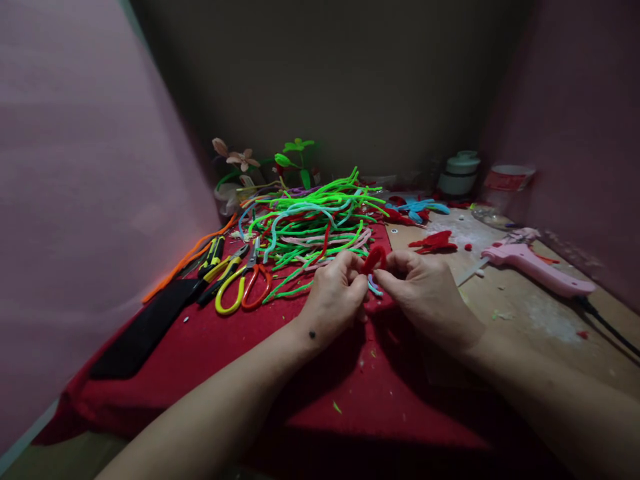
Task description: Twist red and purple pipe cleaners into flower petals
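Between my two hands a red pipe cleaner (375, 257) is bent into a small loop above the red cloth (320, 393). My left hand (336, 288) pinches its left side with thumb and fingers. On the other side, my right hand (425, 293) pinches it too, thumb against the bent fingers. Part of the loop is hidden by the fingertips. Just behind and below it lies a short lilac and blue pipe cleaner piece (374, 285). A big heap of green, light blue, pink and red pipe cleaners (310, 220) spreads behind my left hand.
Scissors (244, 283) with yellow and red handles, pliers (220, 273) and a black flat strip (145, 330) lie at left. To the right are a pink glue gun (540, 263), red pieces (434, 243), blue pieces (420, 209) and a jar (460, 173). Pipe cleaner flowers (295, 160) stand behind.
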Motion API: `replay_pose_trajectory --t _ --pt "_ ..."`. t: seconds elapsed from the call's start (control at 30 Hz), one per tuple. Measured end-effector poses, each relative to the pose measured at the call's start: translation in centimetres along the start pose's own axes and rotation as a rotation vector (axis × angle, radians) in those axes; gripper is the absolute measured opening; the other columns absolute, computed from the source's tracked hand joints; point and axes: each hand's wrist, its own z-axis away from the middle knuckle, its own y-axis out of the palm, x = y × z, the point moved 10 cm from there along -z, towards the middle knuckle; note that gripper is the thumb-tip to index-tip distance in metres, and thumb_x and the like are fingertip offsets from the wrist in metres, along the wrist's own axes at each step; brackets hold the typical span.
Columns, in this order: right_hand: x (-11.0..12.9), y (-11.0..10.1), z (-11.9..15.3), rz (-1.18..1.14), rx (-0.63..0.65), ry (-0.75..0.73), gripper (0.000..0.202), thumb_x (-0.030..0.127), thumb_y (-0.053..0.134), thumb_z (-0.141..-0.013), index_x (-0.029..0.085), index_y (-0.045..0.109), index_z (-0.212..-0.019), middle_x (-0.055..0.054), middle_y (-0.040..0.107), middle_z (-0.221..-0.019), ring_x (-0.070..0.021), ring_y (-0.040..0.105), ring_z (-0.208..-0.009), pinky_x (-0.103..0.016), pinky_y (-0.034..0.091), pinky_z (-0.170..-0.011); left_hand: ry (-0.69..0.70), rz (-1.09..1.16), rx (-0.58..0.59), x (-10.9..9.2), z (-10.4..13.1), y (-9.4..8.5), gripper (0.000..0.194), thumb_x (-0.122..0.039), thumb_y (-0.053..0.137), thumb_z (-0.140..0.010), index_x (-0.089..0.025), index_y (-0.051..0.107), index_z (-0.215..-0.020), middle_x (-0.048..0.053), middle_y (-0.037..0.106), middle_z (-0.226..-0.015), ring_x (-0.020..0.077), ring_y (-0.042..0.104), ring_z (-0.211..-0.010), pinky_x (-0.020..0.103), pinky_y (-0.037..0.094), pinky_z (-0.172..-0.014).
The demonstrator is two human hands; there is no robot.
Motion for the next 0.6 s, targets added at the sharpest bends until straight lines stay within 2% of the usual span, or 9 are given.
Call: replay_pose_trajectory --t 0.17,0.23,0.33,0.4,0.5,0.6 --pt "-0.1 0.8 -0.1 -0.09 0.082 0.04 0.01 0.018 0.055 -0.072 0.014 0.063 -0.067 0.0 0.058 -0.06 -0.0109 0.05 -0.057 -0.023 0.035 -0.054 0.128 -0.21 -0.077 -1.4 0.3 -0.3 0.009 -0.013 0.042 -0.074 -0.02 0.046 -0.078 -0.004 0.053 -0.054 0.0083 0.051 -0.04 0.018 0.037 -0.041" --pt "-1.2 1.3 -0.3 -0.209 0.127 0.127 0.009 0.02 0.057 -0.07 0.014 0.062 -0.066 0.0 0.059 -0.06 -0.0108 0.05 -0.055 -0.022 0.035 -0.051 0.136 -0.186 -0.062 -1.5 0.3 0.0 0.009 -0.013 0.042 -0.075 -0.02 0.046 -0.079 -0.004 0.053 -0.055 0.0088 0.052 -0.042 0.018 0.039 -0.042" --pt "-3.5 2.6 -0.1 -0.42 0.219 0.338 0.014 0.024 0.061 -0.066 0.013 0.058 -0.058 0.001 0.052 -0.047 -0.0084 0.043 -0.041 -0.021 0.03 -0.04 0.073 -0.059 0.021 -0.6 0.1 0.6 0.01 -0.017 0.039 -0.079 -0.021 0.045 -0.086 -0.005 0.053 -0.052 0.0103 0.053 -0.039 0.018 0.04 -0.039" --pt "-4.2 3.3 0.0 -0.547 0.269 0.421 0.016 0.026 0.065 -0.065 0.013 0.057 -0.059 0.002 0.05 -0.045 -0.0071 0.041 -0.037 -0.021 0.029 -0.038 0.035 -0.007 0.045 0.1 -0.1 0.6 0.011 -0.019 0.038 -0.081 -0.021 0.046 -0.088 -0.005 0.053 -0.049 0.0111 0.053 -0.037 0.019 0.04 -0.037" --pt "-4.0 2.6 -0.4 -0.691 0.197 0.413 0.02 0.029 0.068 -0.063 0.013 0.059 -0.071 0.001 0.056 -0.056 -0.0071 0.046 -0.042 -0.021 0.035 -0.042 0.042 -0.001 0.013 0.3 -0.3 0.1 0.01 -0.019 0.04 -0.08 -0.021 0.047 -0.087 -0.004 0.057 -0.054 0.0107 0.055 -0.039 0.018 0.041 -0.037" --pt "-3.4 1.0 -0.8 -0.653 0.092 0.345 0.02 0.03 0.067 -0.066 0.013 0.061 -0.075 0.001 0.056 -0.058 -0.0072 0.047 -0.046 -0.02 0.036 -0.043 0.049 0.027 0.026 0.3 -0.3 0.1 0.01 -0.018 0.041 -0.08 -0.02 0.047 -0.088 -0.003 0.059 -0.058 0.0104 0.056 -0.04 0.018 0.042 -0.037"
